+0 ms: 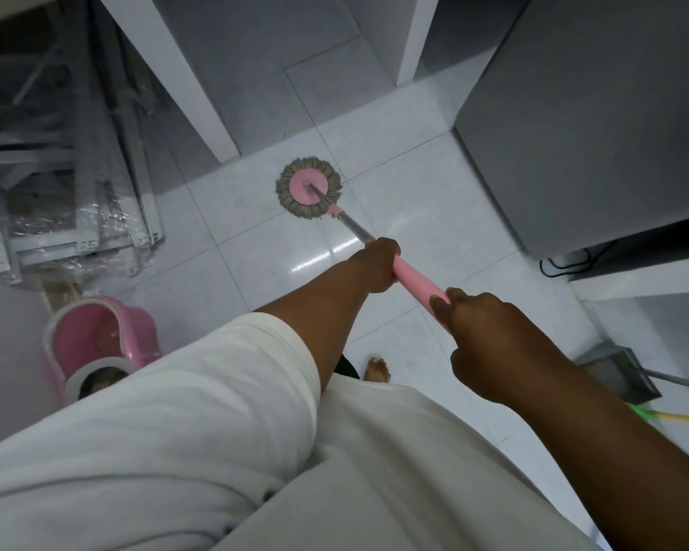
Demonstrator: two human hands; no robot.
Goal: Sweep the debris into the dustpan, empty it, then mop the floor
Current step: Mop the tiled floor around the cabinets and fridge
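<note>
Gripping the mop [309,188] by its pink handle, left hand [378,264] ahead of right hand [490,344], head flat on the glossy white-tiled floor [414,184] (bucket [96,336] left, dustpan [621,371] right).

light: dim, cool, falling evenly | glare: streaking on wet floor [327,252] | edges: bowing, wide-angle | focus: softening throughout

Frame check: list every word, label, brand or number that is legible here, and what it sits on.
No readable text anywhere in this view.
On the mop, pink bucket and dustpan: no print visible.
On the wrapped metal frames: small dark marks at the bracket ends, too blurred to read as text.
</note>
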